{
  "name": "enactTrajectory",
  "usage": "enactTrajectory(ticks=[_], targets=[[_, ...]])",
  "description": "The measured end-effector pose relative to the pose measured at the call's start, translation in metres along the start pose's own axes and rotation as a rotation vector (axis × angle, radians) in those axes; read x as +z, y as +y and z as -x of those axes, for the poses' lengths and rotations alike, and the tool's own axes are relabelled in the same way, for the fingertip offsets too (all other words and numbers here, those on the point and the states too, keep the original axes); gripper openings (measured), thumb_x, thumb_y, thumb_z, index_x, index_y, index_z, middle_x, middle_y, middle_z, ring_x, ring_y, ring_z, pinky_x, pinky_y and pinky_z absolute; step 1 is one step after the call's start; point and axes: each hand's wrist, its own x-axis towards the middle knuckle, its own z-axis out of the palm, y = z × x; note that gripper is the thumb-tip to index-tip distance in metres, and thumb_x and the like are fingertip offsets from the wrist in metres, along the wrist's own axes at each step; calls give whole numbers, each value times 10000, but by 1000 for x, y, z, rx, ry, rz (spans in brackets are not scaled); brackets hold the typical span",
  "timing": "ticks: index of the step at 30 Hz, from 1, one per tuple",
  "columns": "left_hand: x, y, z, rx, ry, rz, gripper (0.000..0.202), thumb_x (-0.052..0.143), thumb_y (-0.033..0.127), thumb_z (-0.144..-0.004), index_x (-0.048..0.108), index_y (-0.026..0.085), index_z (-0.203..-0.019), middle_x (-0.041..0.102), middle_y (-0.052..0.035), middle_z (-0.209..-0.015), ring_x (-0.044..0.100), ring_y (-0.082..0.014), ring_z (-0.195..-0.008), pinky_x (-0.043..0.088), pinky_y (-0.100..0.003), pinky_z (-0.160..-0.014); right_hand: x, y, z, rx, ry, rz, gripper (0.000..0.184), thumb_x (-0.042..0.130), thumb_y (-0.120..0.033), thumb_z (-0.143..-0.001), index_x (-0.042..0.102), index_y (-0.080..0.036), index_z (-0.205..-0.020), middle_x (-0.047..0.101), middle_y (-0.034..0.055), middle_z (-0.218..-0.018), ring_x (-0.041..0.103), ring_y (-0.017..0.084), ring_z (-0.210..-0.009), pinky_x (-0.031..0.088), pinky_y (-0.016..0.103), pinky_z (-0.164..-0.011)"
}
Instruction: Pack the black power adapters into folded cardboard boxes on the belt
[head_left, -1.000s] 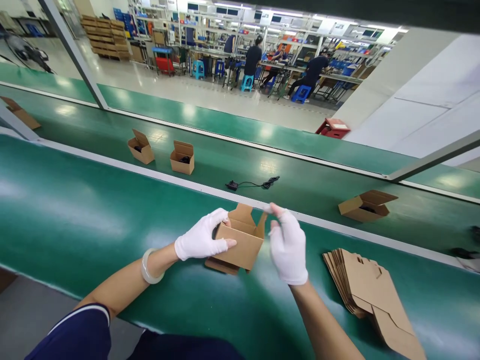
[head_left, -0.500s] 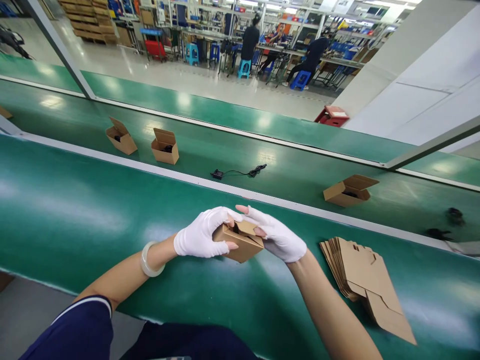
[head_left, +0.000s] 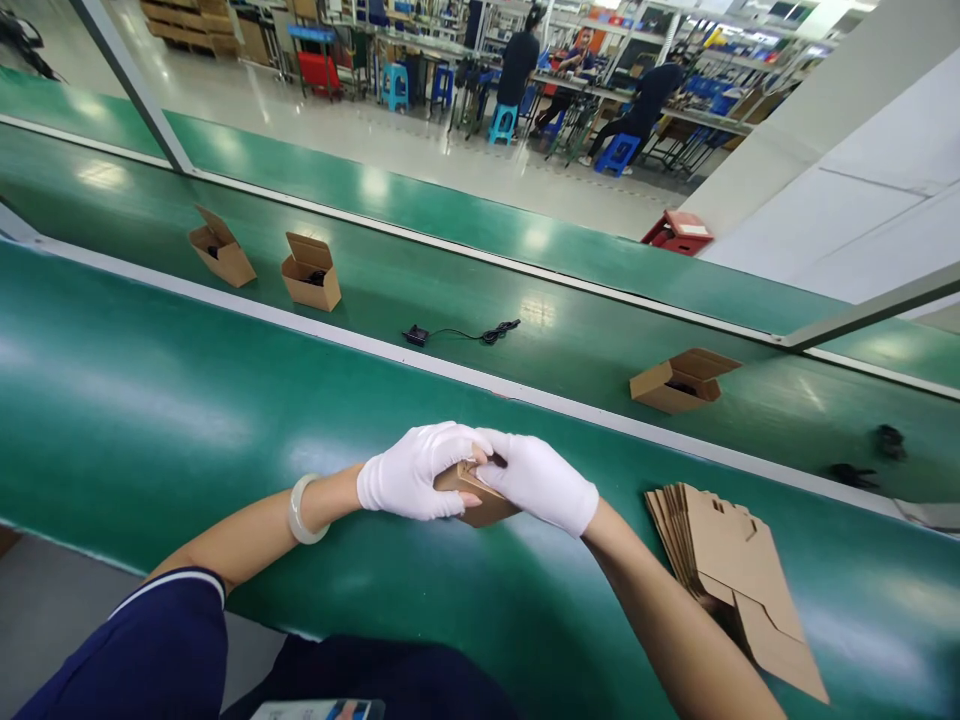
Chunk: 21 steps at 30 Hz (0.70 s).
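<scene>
A small brown cardboard box is between my two hands above the green work surface, largely covered by them. My left hand, in a white glove with bare fingertips, grips the box's left end, thumb on the near side. Over the top and right end lies my right hand, gloved the same way, its fingers bent down onto the box edge. Its fingertips are partly hidden. What the box holds cannot be seen.
Folded flat cartons lie in a stack at the right. Beyond the pale rail, the belt carries open boxes, another open box, a black power adapter with cable and dark items. Metal posts rise behind.
My right hand has moved over the top of the box, and the flap that stood up is now pressed down or covered. Items on the belt appear shifted slightly left.
</scene>
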Motion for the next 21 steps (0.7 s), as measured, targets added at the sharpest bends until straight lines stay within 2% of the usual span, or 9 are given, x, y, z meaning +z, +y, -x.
enactTrajectory(ticks=[2,5,8,10,12,14,16,19,21], targets=[[-3,-5,-1,-34,61,-3,364,594,344,-774,467,202,-1084,597,-92,-1083,595,-209,-959,486,-341,-825,3,4,4,46,193,-118,175,473,-254,-778,626,-216,-855,671,21,-853,596,184,-760,451,311,-717],[-12,-14,-5,-161,334,-72,418,590,381,-785,457,197,-1136,533,-124,-1187,551,-247,-1072,465,-399,-897,13,12,9,129,621,-458,239,482,-390,-808,616,-199,-860,668,67,-914,603,209,-855,462,353,-800],[-14,-19,-9,-231,527,-107,434,577,397,-800,444,183,-1153,496,-139,-1213,530,-255,-1102,450,-422,-922,36,18,8,126,501,-881,354,574,-525,-757,601,-179,-831,661,88,-842,624,220,-781,486,373,-758],[-11,-23,-9,-185,435,-66,497,556,428,-811,408,177,-1213,465,-158,-1260,499,-262,-1157,446,-419,-942,48,23,5,74,419,-1110,379,651,-537,-696,586,-200,-858,636,41,-763,619,198,-725,496,346,-712],[-10,-34,-7,-114,247,-25,617,543,491,-802,343,181,-1297,437,-171,-1314,455,-272,-1217,427,-425,-979,48,31,5,66,560,-1195,351,697,-506,-658,564,-230,-831,580,-16,-669,590,165,-655,492,307,-659],[-20,-55,-4,-107,114,-67,713,542,543,-781,298,187,-1349,416,-170,-1356,411,-285,-1261,378,-450,-1030,37,42,10,135,690,-1055,304,720,-449,-629,555,-223,-747,568,-24,-638,573,160,-626,488,294,-635],[-42,-88,-1,-219,111,-214,718,557,534,-767,328,179,-1346,417,-163,-1367,379,-299,-1281,319,-478,-1067,24,52,16,228,669,-762,225,678,-398,-653,579,-205,-713,629,17,-711,599,193,-696,497,317,-685],[-86,-147,2,-620,189,-476,729,617,428,-713,371,108,-1321,395,-185,-1381,316,-335,-1304,261,-496,-1084,19,56,20,267,510,-338,183,532,-341,-738,631,-205,-811,687,60,-880,625,236,-836,496,360,-791],[-111,-180,2,-828,123,-532,732,639,358,-676,391,92,-1311,376,-190,-1398,285,-355,-1313,256,-493,-1074,29,52,14,194,456,-153,261,457,-299,-777,626,-206,-953,681,80,-997,626,242,-904,490,379,-829]])
